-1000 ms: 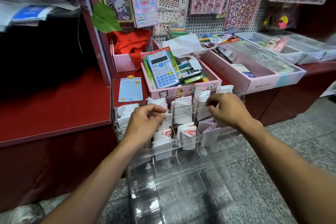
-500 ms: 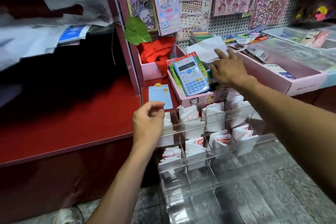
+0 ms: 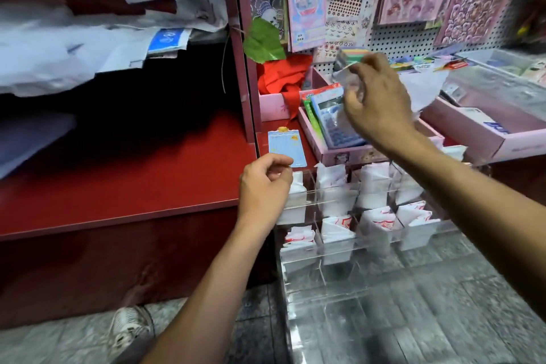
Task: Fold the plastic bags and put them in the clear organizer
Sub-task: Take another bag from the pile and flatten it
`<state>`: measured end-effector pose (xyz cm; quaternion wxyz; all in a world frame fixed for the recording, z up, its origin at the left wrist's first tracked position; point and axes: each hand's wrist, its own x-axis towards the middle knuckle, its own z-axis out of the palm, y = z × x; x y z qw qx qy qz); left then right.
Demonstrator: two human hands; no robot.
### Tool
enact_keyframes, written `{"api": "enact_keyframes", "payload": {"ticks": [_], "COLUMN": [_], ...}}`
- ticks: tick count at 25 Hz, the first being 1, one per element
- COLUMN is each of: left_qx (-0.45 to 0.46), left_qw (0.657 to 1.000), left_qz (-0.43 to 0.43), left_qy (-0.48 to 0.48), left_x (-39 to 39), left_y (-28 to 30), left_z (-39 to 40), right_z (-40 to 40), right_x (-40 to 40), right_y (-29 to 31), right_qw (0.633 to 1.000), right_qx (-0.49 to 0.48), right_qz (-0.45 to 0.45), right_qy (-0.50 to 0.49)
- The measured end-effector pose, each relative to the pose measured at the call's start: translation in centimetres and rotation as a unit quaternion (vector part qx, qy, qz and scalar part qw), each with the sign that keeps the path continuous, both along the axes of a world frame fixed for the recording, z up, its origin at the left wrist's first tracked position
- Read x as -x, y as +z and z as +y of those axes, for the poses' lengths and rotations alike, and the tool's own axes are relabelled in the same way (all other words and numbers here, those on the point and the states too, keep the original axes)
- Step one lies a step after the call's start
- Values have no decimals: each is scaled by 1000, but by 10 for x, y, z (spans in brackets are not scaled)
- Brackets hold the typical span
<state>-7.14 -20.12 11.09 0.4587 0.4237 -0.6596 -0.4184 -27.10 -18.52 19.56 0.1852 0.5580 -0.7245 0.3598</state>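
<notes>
A thin whitish plastic bag (image 3: 425,89) is pinched in the right hand (image 3: 379,103), held up over the pink box (image 3: 348,154) w/ the blue calculator (image 3: 334,124), toward the back of the red tabletop (image 3: 118,186); the bag trails off to the right behind the wrist, blurred, so its exact shape can't be told. The fingers are curled w/ thumb & fingertips closed on the film. Folded bags (image 3: 375,220), white w/ red print, stand upright in the compartments of the clear organizer (image 3: 339,275), which sits just in front of the tabletop's front edge, below the pink box; the back 2 rows are filled, the nearer compartments show only clear acrylic & the floor (image 3: 443,289) through it. The left hand (image 3: 264,186) is at the organizer's back-left corner, fingers curled, thumb against forefinger; whether it pinches a bag edge there can't be told. Just behind that hand a small blue card (image 3: 285,145) lies flat on the tabletop. Further back: a pink bin w/ red cloth (image 3: 283,77), a green leaf (image 3: 263,41) hanging over it, & a pegboard (image 3: 407,38) hung w/ sticker sheets. To the right a long pink tray (image 3: 487,133) w/ a clear cover. At left a dark shelf holds white bags (image 3: 74,47). A white shoe (image 3: 130,331) shows on the floor bottom left.
</notes>
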Motion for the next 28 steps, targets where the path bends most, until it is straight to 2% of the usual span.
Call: {"api": "enact_keyframes", "payload": {"ticks": [3,7,9,11,13,16,19,21,23,24,25,26,27,28], "left_qx": [-2,-16,-13,-32,-84,-120,-133,-136,-125,-92,-39,18,52,47], "left_qw": [999,994,994,995,985,967,960,966,980,990,993,980,958,938], "left_qz": [14,-1,12,80,147,174,198,187,122,45,-66,-183,-278,-343], "left_qy": [-42,-111,-107,-58,37,140,144,113,99,99,95,75,43,12], "left_x": [-13,-44,-61,-77,-97,-136,-164,-172,-179,-184,-190,-195,-198,-200], "left_y": [11,27,28,27,25,18,14,10,3,-1,-6,-10,-15,-19], "left_z": [13,27,29,24,13,-11,-24,-29,-33,-35,-37,-38,-38,-38], "right_z": [8,8,6,2,-4,-13,-24,-28,-31,-33,-36,-38,-39,-40], "right_x": [-66,-151,-182,-197,-204,-211,-220,-226,-232,-234,-234,-233,-230,-226], "right_y": [7,6,6,8,7,-6,-28,-35,-38,-37,-36,-34,-32,-32], "right_qw": [992,955,929,911,912,942,952,941,919,894,851,795,735,691], "right_qx": [33,-20,-37,-40,-29,30,54,32,-14,-31,-40,-41,-37,-34], "right_qz": [-68,-219,-294,-342,-345,-269,-211,-233,-302,-370,-460,-555,-634,-684], "right_qy": [99,198,224,227,221,198,213,241,251,252,250,243,238,230]}}
